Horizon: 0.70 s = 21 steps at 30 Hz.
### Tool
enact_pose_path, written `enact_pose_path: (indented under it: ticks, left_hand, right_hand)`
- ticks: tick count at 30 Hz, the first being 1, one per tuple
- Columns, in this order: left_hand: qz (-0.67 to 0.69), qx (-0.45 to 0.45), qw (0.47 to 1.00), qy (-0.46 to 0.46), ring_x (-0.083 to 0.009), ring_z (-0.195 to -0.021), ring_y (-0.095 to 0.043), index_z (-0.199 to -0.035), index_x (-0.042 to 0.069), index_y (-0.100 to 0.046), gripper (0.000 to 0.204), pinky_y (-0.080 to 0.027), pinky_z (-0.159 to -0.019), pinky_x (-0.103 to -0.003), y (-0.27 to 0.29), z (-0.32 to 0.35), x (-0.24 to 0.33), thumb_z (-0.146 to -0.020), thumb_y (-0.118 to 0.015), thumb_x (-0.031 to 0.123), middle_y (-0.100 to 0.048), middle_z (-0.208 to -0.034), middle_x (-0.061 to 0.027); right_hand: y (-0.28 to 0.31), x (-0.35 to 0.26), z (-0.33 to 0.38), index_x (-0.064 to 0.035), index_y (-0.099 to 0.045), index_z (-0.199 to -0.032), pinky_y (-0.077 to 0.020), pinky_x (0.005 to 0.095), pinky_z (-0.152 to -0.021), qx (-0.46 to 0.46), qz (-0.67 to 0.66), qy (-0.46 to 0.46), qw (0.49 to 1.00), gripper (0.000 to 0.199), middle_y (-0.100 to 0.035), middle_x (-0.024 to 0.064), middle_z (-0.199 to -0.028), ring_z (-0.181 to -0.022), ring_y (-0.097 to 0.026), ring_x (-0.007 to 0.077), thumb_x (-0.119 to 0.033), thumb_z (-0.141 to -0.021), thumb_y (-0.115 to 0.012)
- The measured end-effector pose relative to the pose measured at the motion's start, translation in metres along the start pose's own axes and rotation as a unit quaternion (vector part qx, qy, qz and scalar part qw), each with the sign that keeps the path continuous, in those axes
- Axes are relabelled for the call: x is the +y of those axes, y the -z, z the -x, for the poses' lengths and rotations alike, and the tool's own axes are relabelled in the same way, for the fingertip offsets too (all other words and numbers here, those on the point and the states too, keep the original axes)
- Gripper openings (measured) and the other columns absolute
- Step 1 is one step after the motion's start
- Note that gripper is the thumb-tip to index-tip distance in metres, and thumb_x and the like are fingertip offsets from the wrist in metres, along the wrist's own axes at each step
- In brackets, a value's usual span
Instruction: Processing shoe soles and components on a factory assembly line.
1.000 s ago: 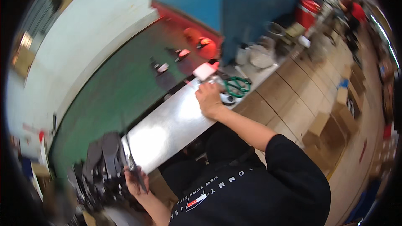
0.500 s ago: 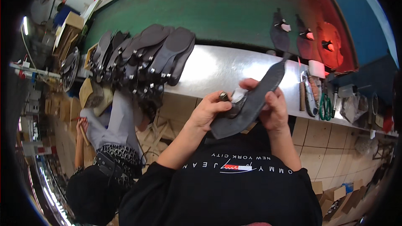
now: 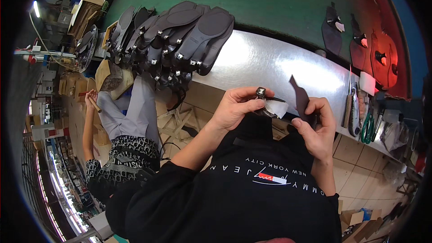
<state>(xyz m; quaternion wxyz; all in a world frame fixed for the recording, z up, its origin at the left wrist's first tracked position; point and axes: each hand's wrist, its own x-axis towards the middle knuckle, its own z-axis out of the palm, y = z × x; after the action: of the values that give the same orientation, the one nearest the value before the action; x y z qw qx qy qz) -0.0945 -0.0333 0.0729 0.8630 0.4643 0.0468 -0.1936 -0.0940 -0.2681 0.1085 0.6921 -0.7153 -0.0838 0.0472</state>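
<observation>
My left hand (image 3: 234,108) pinches a small black shoe upper, its shiny metal piece (image 3: 260,92) standing up between thumb and fingers. White paper (image 3: 276,108) sticks out of this part toward the right. In my right hand (image 3: 319,128) is a thin dark insole (image 3: 299,99), gripped between thumb and fingers, its narrow pointed end up. The insole is tilted nearly edge-on, and I cannot tell whether it is joined to the upper. Both hands are above my lap, by the near edge of the metal table (image 3: 252,58).
A heap of dark shoe soles (image 3: 211,29) lies to the left. Behind is a green conveyor belt (image 3: 270,9) carrying dark shoe pieces (image 3: 332,36), some under red light. Scissors (image 3: 368,128) and a knife (image 3: 354,117) lie right. A co-worker (image 3: 130,130) sits left, holding a stick.
My right hand has moved right and turned the insole nearly edge-on. A gap now shows between it and the upper, which my left hand has raised slightly. The view has shifted.
</observation>
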Motion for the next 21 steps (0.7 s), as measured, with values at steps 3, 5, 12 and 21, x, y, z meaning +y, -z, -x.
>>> enact_pose_path:
  ticks: [3, 5, 12, 21]
  left_hand:
    - [-0.007, 0.009, 0.999, -0.034, -0.0115, -0.093, -0.064, -0.116, 0.0, -0.063, 0.032, -0.053, -0.079, -0.024, -0.008, -0.001, 0.002, -0.084, -0.066, -0.002, -0.067, -0.111, -0.0096]
    - [-0.039, -0.01, 0.999, -0.036, -0.0116, -0.093, -0.063, -0.114, -0.001, -0.064, 0.033, -0.053, -0.081, -0.024, -0.008, 0.002, 0.005, -0.082, -0.067, -0.004, -0.067, -0.111, -0.0094]
    - [-0.041, -0.002, 0.997, -0.059, -0.0193, -0.102, -0.063, -0.11, 0.0, -0.063, 0.034, -0.054, -0.085, -0.03, -0.004, 0.006, -0.001, -0.077, -0.07, -0.005, -0.064, -0.115, -0.0169]
    - [-0.028, -0.021, 0.997, -0.075, -0.0141, -0.097, -0.064, -0.11, -0.001, -0.064, 0.032, -0.053, -0.085, -0.027, -0.008, 0.007, -0.002, -0.079, -0.068, -0.005, -0.065, -0.115, -0.0131]
  right_hand:
    - [-0.007, -0.007, 0.003, 0.0019, -0.059, -0.104, -0.0461, 0.0264, -0.08, 0.014, 0.029, 0.03, 0.999, 0.034, -0.062, 0.0074, -0.094, -0.088, -0.058, 0.0129, 0.0, -0.073, -0.073]
    - [-0.008, -0.007, 0.006, 0.0021, -0.06, -0.118, -0.0472, 0.0276, -0.083, -0.005, 0.065, 0.03, 0.997, 0.046, -0.066, 0.0111, -0.1, -0.091, -0.061, 0.0143, 0.001, -0.073, -0.071]
    - [-0.005, -0.006, 0.018, -0.0008, -0.064, -0.115, -0.0476, 0.0325, -0.079, -0.028, 0.148, 0.106, 0.983, 0.047, -0.068, 0.0155, -0.1, -0.089, -0.064, 0.0269, 0.0, -0.068, -0.072]
    - [-0.009, -0.002, 0.018, -0.0003, -0.065, -0.112, -0.047, 0.0326, -0.08, -0.039, 0.118, 0.098, 0.987, 0.044, -0.069, 0.0141, -0.099, -0.087, -0.064, 0.0262, -0.001, -0.068, -0.073]
